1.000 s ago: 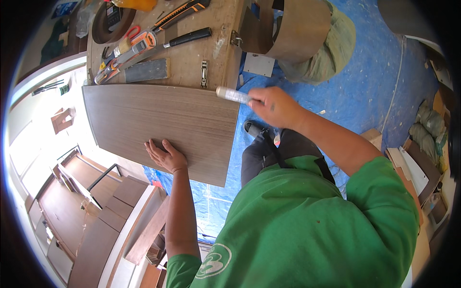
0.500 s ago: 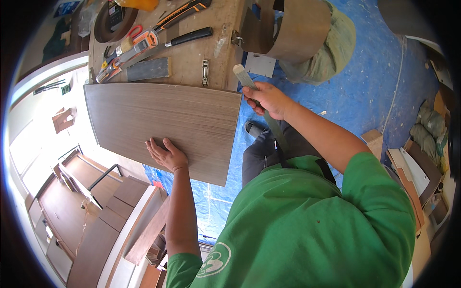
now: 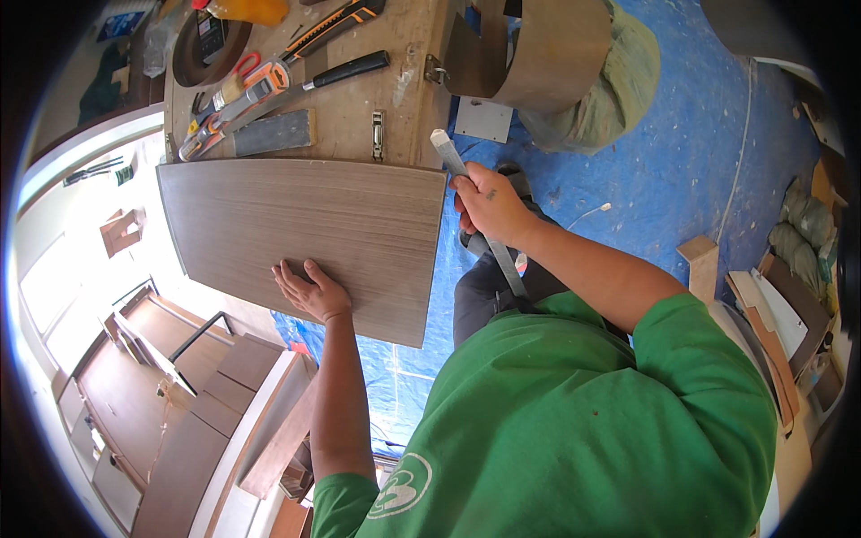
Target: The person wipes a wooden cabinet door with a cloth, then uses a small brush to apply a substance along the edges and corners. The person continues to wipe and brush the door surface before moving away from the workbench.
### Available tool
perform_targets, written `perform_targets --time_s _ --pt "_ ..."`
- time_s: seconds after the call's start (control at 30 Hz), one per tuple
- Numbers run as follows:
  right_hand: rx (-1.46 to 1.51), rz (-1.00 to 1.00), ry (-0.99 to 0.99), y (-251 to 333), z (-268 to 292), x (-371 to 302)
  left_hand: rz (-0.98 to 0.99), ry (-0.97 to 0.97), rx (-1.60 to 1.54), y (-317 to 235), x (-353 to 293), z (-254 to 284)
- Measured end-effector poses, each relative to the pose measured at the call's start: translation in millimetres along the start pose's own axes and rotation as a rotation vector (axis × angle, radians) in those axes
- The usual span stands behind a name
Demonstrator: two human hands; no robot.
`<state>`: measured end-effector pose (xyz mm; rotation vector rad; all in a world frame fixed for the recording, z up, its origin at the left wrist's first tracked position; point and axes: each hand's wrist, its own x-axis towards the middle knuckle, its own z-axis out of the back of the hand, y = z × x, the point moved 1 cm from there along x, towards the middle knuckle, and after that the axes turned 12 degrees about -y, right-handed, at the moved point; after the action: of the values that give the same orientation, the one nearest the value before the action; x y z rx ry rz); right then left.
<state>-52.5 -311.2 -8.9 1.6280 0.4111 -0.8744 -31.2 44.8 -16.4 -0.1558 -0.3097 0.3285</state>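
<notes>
A wood-grain panel (image 3: 296,215) lies along the near edge of the workbench and sticks out past it. My left hand (image 3: 311,291) rests flat on the panel's near part, fingers spread. Just beyond the panel's right edge, my right hand (image 3: 491,204) is closed around a flat file (image 3: 455,154), a long, narrow grey bar. The file slants, its pale tip up by the bench corner and its other end down near my waist. Whether it touches the panel's edge, I cannot tell.
On the workbench (image 3: 408,99) lie a utility knife (image 3: 336,27), a black-handled tool (image 3: 350,68), scissors (image 3: 247,65), a grey block (image 3: 273,133) and a metal hinge (image 3: 378,134). Curved brown sheet (image 3: 556,54) stands at the right. Blue tarp (image 3: 682,179) covers the floor.
My right hand has rolled over, its back now facing up, and dropped slightly with the file. A second foot has come into view beside it. My left hand stays on the panel.
</notes>
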Motion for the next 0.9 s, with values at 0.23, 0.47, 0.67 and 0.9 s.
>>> perform_targets --time_s 0.23,0.47,0.67,0.9 --pt "-0.146 0.302 -0.080 -34 -4 5 -0.004 -0.002 -0.001 -5 1 1" --pt "0.049 0.106 -0.137 -20 -1 2 -0.007 -0.005 -0.001 -5 0 2" --pt "-0.115 0.375 -0.077 -8 -18 -22 -0.006 -0.010 0.006 -1 0 0" --pt "0.128 0.028 -0.096 -10 0 9 -0.019 -0.017 0.001 0 0 -1"
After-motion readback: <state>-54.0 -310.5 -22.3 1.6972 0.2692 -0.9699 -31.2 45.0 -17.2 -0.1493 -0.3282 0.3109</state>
